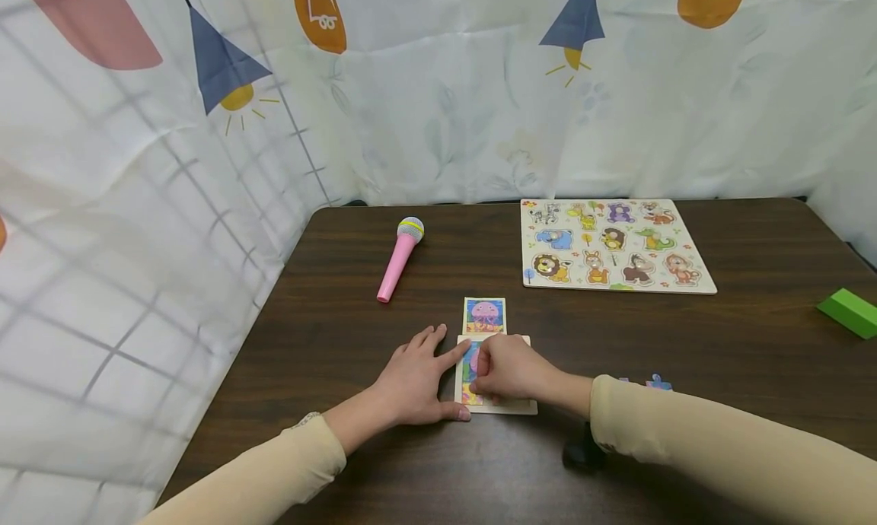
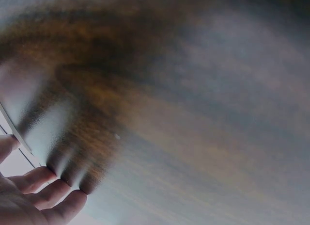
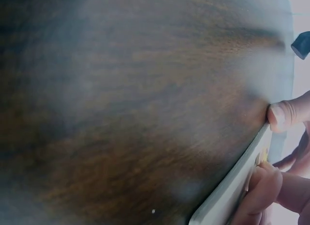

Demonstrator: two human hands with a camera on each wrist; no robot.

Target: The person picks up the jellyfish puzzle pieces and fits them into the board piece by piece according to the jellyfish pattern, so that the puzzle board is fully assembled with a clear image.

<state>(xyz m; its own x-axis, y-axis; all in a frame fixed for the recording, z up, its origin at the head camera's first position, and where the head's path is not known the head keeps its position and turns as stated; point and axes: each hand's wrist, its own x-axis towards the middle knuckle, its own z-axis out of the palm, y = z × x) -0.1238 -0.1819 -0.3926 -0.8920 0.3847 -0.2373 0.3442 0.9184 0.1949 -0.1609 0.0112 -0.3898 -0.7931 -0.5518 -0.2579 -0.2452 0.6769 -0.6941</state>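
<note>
A small jigsaw tray (image 1: pixel 503 408) with a pale frame lies on the table, partly filled with blue, pink and yellow pieces. My left hand (image 1: pixel 414 380) spreads its fingers along the tray's left side, index fingertip at the upper corner and thumb at the lower one. Over the tray, my right hand (image 1: pixel 512 367) has its fingers curled and pinches a puzzle piece (image 3: pixel 264 156), mostly hidden by the fingers. Touching the tray's far edge is a jellyfish picture card (image 1: pixel 484 316). Loose jigsaw pieces (image 1: pixel 658 383) lie beyond my right sleeve.
A pink toy microphone (image 1: pixel 397 266) lies at the back left. An animal puzzle board (image 1: pixel 617 287) sits at the back right, and a green block (image 1: pixel 849 312) near the right edge. A dark object (image 1: pixel 582 453) is partly under my right sleeve. Printed curtains (image 1: pixel 438 91) hang behind the table.
</note>
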